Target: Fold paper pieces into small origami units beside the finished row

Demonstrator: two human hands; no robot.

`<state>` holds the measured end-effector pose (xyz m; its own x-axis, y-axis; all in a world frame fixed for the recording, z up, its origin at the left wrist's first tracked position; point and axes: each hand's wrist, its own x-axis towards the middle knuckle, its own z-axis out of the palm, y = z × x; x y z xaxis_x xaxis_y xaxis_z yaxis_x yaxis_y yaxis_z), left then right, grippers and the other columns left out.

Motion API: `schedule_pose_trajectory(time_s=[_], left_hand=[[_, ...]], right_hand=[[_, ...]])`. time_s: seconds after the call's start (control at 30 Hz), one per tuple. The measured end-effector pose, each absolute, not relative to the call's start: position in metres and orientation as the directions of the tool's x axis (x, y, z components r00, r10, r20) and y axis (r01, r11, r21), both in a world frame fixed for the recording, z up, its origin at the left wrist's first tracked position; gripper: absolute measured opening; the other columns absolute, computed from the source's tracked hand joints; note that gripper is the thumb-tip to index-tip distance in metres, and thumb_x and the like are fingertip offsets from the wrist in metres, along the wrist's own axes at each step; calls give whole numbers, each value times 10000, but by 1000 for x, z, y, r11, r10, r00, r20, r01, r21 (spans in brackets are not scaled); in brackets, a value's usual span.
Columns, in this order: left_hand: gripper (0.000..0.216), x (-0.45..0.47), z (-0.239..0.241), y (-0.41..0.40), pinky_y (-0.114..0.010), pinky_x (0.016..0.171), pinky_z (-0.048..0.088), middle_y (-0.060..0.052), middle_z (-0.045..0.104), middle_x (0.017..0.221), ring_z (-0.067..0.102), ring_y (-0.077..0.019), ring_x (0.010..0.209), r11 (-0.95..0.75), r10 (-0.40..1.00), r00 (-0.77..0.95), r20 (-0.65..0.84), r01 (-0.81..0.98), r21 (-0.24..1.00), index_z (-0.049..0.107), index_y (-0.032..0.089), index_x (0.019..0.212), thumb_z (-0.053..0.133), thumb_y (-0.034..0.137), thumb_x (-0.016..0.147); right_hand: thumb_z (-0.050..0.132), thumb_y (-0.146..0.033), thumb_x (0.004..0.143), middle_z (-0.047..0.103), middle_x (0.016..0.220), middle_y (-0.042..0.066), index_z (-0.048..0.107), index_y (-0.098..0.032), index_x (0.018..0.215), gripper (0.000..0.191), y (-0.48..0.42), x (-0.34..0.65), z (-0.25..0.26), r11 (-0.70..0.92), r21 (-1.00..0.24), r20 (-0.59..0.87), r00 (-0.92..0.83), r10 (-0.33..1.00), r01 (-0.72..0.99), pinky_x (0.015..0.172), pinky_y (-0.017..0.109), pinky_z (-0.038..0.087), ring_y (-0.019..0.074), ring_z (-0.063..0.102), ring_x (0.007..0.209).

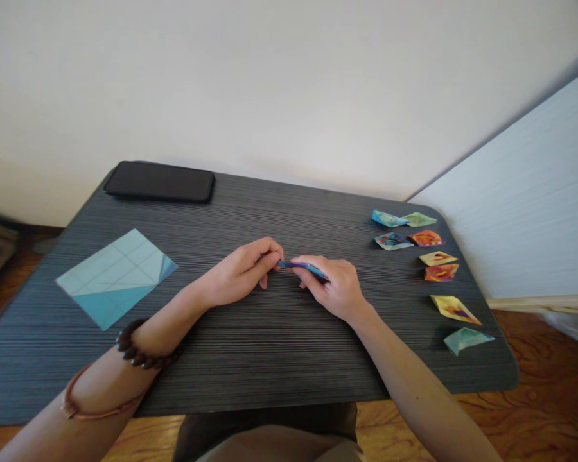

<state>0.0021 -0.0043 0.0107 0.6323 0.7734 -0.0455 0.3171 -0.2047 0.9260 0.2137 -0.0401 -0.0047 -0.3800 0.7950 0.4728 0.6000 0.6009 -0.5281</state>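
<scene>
A small folded piece of blue and purple paper (298, 265) lies flat at the middle of the dark striped table (279, 346). My left hand (243, 271) pinches its left end with closed fingertips. My right hand (334, 285) is curled over its right part, pressing it against the tabletop. Both wrists rest on the table. A dark bead bracelet (139, 353) and a thin copper bangle sit on my left forearm.
A light blue creased paper sheet (115, 277) lies at the left. A black phone (160, 181) rests at the far left edge. Several small folded coloured paper pieces (431, 256) are spread along the right side. A pale wall panel (525, 205) stands to the right.
</scene>
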Motion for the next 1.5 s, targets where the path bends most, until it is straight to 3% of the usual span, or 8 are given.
schedule_pose_trajectory(time_s=[0.17,0.47,0.63,0.77,0.87,1.0,1.2,1.5], left_hand=[[269,1,15,-5,-292,694,451,-16,524,804,512,-125,687,-193,742,669,-46,279,941,507,160,889,347,367,949],[184,4,9,-4,-238,568,460,-2,561,809,544,-93,587,-89,793,610,-20,148,985,455,171,1005,459,332,915],[203,5,12,-4,-214,572,448,6,604,770,543,-76,540,-203,857,516,-1,339,919,556,161,887,490,353,899],[277,4,18,-6,-205,577,454,-1,655,764,565,-92,565,-313,859,508,63,425,850,626,172,923,455,388,909],[261,4,18,-6,-218,619,480,-13,692,848,609,-121,645,-356,864,494,101,457,815,652,190,938,557,414,845],[241,4,14,-4,-229,624,488,-14,705,859,606,-119,621,-312,878,473,68,461,831,669,191,929,587,392,825],[233,3,12,-3,-205,559,455,11,686,780,556,-90,533,-182,864,498,-75,448,875,673,184,866,571,390,832],[205,1,16,-1,-209,580,414,10,711,733,611,-126,626,-326,850,527,-18,551,768,695,195,827,549,338,838]], right_hand=[[567,-273,892,729,751,-23,616,-203,1039,170,-40,212,-4,602,-518,483,-373,792,608,611,186,479,88,672,604],[551,-285,899,728,738,-26,620,-210,1039,174,-40,213,-3,581,-541,471,-353,808,608,599,190,484,85,658,571],[546,-292,900,731,763,-23,617,-212,1042,178,-41,212,-3,538,-566,447,-316,837,624,617,200,497,92,666,580],[538,-305,902,734,802,-14,619,-222,1031,174,-41,212,-3,491,-591,420,-276,865,640,622,212,506,101,674,590],[534,-302,904,732,825,-10,619,-224,1025,168,-40,212,-3,482,-606,413,-268,870,633,616,211,507,101,678,602],[544,-304,898,716,715,-33,611,-225,1051,185,-41,212,-2,506,-631,397,-315,862,588,626,206,510,102,677,596],[557,-289,893,711,714,-38,610,-216,1053,184,-39,214,0,483,-694,333,-357,873,533,630,181,509,87,676,587],[563,-323,884,733,793,-25,609,-234,1065,207,-37,214,-2,390,-780,218,-372,902,489,638,214,532,101,676,571]])
